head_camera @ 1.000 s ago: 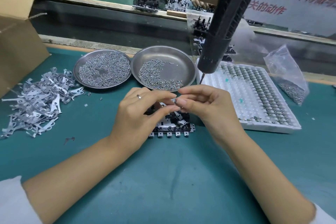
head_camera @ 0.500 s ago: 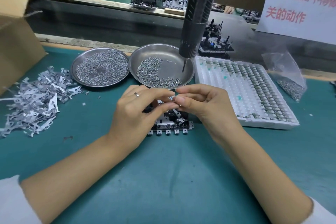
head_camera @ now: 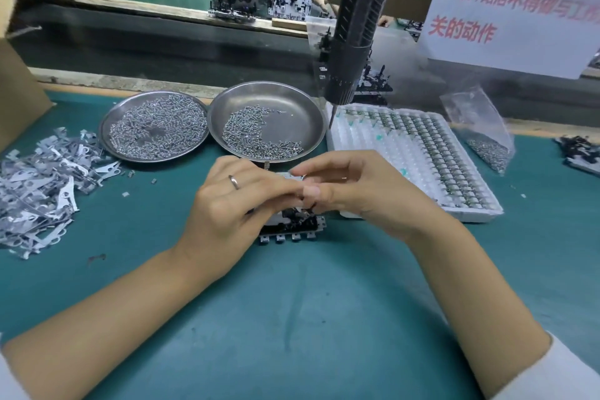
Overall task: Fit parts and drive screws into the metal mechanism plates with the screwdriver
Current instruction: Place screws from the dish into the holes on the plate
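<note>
Since the earlier frame both hands have closed in tighter over the mechanism, fingertips now overlapping. Loose pile of thin grey stamped metal levers (head_camera: pixel 39 185) far left on the green worktop (head_camera: pixel 292 318). Two round steel dishes of small screws (head_camera: pixel 153 127) (head_camera: pixel 266 122). Left hand (head_camera: pixel 233 204) (ring on it) and right hand (head_camera: pixel 354 191) each pinch small parts over the black-and-silver metal mechanism plate (head_camera: pixel 292 226); both grips clamped together. Black hanging electric screwdriver (head_camera: pixel 354 42) above. White moulded plastic parts tray (head_camera: pixel 412 156), clear bag (head_camera: pixel 480 133) right.

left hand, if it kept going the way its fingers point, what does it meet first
The left hand points right, fingertips about touching the right hand above the mechanism plate; it likely meets that hand's fingers first.
</note>
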{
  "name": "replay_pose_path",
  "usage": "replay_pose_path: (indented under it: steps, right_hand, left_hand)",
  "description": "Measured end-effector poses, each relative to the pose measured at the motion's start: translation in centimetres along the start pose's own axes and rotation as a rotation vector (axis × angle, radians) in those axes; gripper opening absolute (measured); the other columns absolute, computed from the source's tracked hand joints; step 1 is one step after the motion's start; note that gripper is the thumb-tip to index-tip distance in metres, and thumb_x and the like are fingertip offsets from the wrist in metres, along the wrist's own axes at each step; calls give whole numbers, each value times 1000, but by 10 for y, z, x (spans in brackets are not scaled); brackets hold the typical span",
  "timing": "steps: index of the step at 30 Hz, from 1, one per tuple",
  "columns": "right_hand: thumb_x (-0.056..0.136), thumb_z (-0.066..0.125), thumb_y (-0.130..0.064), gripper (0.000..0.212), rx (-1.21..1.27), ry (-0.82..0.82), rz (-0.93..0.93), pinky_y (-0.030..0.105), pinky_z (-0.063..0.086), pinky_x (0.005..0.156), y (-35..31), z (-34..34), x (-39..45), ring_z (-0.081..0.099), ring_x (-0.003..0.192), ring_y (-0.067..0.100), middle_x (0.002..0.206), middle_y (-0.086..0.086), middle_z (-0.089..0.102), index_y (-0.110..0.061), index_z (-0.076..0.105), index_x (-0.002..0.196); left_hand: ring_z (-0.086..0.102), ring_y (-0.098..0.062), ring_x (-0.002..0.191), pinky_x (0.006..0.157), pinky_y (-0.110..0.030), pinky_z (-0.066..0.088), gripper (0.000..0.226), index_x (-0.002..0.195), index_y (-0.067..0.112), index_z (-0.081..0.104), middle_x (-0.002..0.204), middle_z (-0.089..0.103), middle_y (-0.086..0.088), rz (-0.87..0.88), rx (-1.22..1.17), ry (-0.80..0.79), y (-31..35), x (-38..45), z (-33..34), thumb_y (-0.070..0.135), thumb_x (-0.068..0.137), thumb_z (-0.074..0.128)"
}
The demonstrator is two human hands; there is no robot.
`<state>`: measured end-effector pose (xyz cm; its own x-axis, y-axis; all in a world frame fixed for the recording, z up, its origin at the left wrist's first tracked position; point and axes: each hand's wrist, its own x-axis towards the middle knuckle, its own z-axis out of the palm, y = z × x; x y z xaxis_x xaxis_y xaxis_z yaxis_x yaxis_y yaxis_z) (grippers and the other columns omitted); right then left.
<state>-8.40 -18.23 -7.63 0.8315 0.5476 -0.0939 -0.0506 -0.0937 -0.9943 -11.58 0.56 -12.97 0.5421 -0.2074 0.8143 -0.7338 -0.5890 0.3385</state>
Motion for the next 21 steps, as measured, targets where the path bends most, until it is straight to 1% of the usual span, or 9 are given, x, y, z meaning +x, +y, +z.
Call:
replay_pose_path:
  steps: [2,5,6,7,10,12,15,19,21]
  right_hand:
    - [79,69,-15,12,-142,107,-60,21,53,63,-13,-22,-10,67,69,14,76,5,72,-16,73,91]
    - [88,65,-6,16,-527,505,-75,24,53,64,-22,-70,-30,65,66,9,73,-3,72,-21,71,88]
    - [88,65,-7,17,-663,590,-39,24,52,65,-23,-85,-38,63,66,9,74,-5,70,-23,70,88]
    - [88,66,-9,16,-776,610,13,22,50,65,-23,-98,-46,61,66,9,75,-5,69,-25,70,89]
    - [83,68,-8,23,-974,493,162,14,46,62,-22,-121,-65,60,70,10,77,-6,68,-30,71,89]
    - [80,69,-3,29,-1018,430,212,13,47,62,-19,-124,-70,60,73,7,78,-7,69,-30,71,90]
    - [76,70,3,33,-1038,410,226,7,42,59,-10,-123,-68,57,64,4,74,-5,68,-25,71,92]
    - [77,66,6,36,-1104,438,204,16,45,60,0,-120,-64,52,58,2,72,-5,65,-23,70,96]
    - [79,64,7,39,-1158,432,198,29,48,65,2,-119,-63,51,62,3,74,-8,63,-24,69,102]
  left_hand:
    - [59,-15,74,76,-36,42,11,91,9,74,86,69,3,-53,-28,25,-1,0,-1,13,81,72]
    - [60,-15,78,79,-40,46,12,91,11,73,87,66,9,-212,-75,79,-2,1,-3,19,82,72]
    - [60,-12,81,81,-39,47,12,92,13,72,89,66,12,-270,-97,85,-2,2,-4,21,82,72]
    - [60,-9,83,83,-37,47,12,92,16,71,89,66,14,-324,-118,89,-1,2,-4,23,82,71]
    - [62,-9,88,86,-29,47,11,91,26,70,85,67,18,-433,-167,102,-1,1,-4,27,80,69]
    - [63,-13,87,86,-26,46,12,90,34,69,86,68,14,-479,-197,113,-1,1,-4,29,79,70]
    - [63,-11,83,86,-27,47,11,88,36,68,90,68,14,-492,-207,127,-3,1,-4,32,79,70]
    - [62,-4,80,85,-25,47,10,88,36,68,89,69,17,-506,-212,139,-5,2,-2,33,78,70]
    - [61,-1,80,85,-23,46,10,88,35,68,90,69,17,-506,-203,135,-6,1,-2,31,79,70]
